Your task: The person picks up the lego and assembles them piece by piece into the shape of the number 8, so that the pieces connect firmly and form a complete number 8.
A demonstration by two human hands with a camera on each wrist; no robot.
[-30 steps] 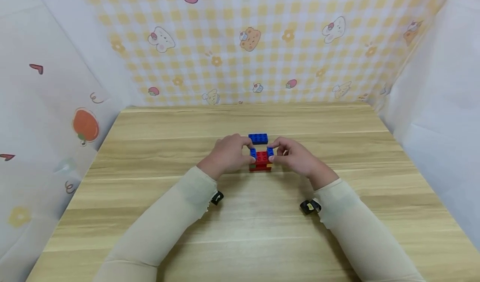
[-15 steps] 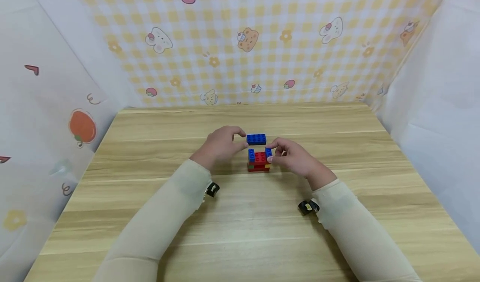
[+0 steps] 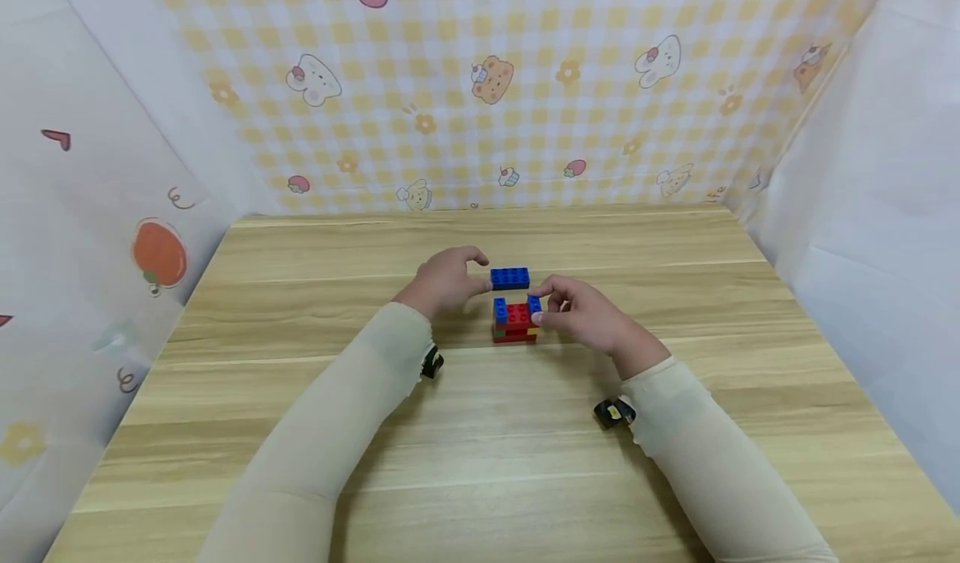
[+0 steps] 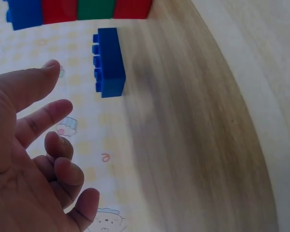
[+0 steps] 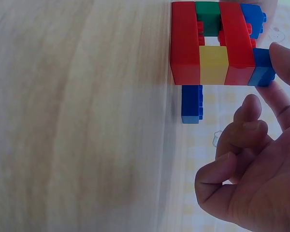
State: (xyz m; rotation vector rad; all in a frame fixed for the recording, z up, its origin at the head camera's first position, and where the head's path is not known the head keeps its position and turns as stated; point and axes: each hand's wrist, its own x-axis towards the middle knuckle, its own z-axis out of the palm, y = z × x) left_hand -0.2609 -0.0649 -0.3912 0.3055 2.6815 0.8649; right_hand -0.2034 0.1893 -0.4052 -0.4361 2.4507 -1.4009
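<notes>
A stack of toy building bricks point(image 3: 515, 336) stands mid-table. In the right wrist view it has a bottom red brick point(image 5: 184, 46), a green brick point(image 5: 208, 19) and a yellow brick point(image 5: 214, 65) on it, and an upper red brick point(image 5: 238, 53). Two small blue bricks sit on top at either end. My right hand point(image 3: 588, 315) pinches the right small blue brick point(image 5: 261, 67) between thumb and index finger. Behind the stack lies a long blue brick point(image 3: 510, 279), studs up. My left hand point(image 3: 446, 279) is beside its left end, thumb and index finger apart, holding nothing.
The wooden table point(image 3: 480, 463) reaches back to a yellow checked cloth point(image 3: 427, 63) with cartoon prints. White cloth walls point(image 3: 855, 171) close off both sides. A black wrist device point(image 3: 613, 413) hangs under the right sleeve.
My left hand has let go of the left small blue brick and moved back and left, to the long blue brick's end. My right hand keeps its pinch on the right small brick.
</notes>
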